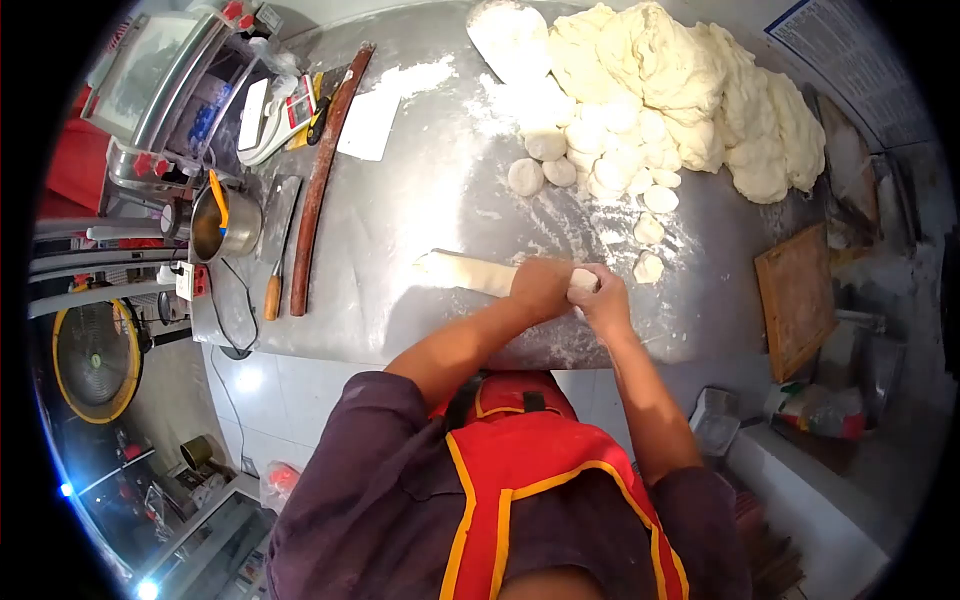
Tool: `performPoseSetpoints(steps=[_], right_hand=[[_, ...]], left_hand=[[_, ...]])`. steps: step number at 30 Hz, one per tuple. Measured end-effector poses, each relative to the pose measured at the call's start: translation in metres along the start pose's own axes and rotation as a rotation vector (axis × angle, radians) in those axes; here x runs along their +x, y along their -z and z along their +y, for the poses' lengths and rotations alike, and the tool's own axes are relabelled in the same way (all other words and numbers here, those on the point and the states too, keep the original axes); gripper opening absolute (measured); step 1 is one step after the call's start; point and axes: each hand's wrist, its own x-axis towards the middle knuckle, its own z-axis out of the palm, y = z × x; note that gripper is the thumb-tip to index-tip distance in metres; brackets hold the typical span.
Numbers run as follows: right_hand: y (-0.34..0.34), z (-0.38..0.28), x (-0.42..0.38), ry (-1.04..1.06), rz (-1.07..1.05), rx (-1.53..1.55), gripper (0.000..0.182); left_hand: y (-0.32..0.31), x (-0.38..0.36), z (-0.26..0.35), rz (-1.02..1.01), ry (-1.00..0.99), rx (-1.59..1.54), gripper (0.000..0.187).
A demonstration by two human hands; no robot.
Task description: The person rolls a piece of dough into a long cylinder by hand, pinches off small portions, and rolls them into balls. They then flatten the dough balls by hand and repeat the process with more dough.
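Note:
A long pale dough rope [468,273] lies across the metal table in front of me. My left hand [541,288] is closed around its right part. The rope's end, a small dough lump [583,281], pokes out between my hands. My right hand [606,301] is closed on that lump, its fingers curled against it. Just beyond, small flattened dough pieces [649,267] lie in a loose line. More dough pieces [526,177] sit farther back, beside a big mound of dough [660,70].
Loose flour [420,78] dusts the metal table [390,230]. At the left lie a long wooden rolling pin [325,190], a cleaver [279,220], a metal pot [240,215] and a white scale [275,125]. A wooden board [795,300] leans by the right edge.

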Motion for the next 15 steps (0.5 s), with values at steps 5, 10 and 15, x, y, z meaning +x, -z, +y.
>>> performPoseSetpoints(steps=[5,10,15], right_hand=[[0.002,-0.010,-0.001,-0.115,-0.021,0.145,0.026],[0.010,-0.015,-0.015,-0.128,-0.037,0.328,0.020],[0.050,-0.044,0.004,0.006,0.002,0.248,0.033]], left_hand=[[0.006,0.000,0.007,-0.024,0.005,0.027,0.015],[-0.001,0.016,0.000,-0.196,0.072,0.169,0.022],[0.024,0.024,-0.013,-0.051,0.176,0.042,0.040]])
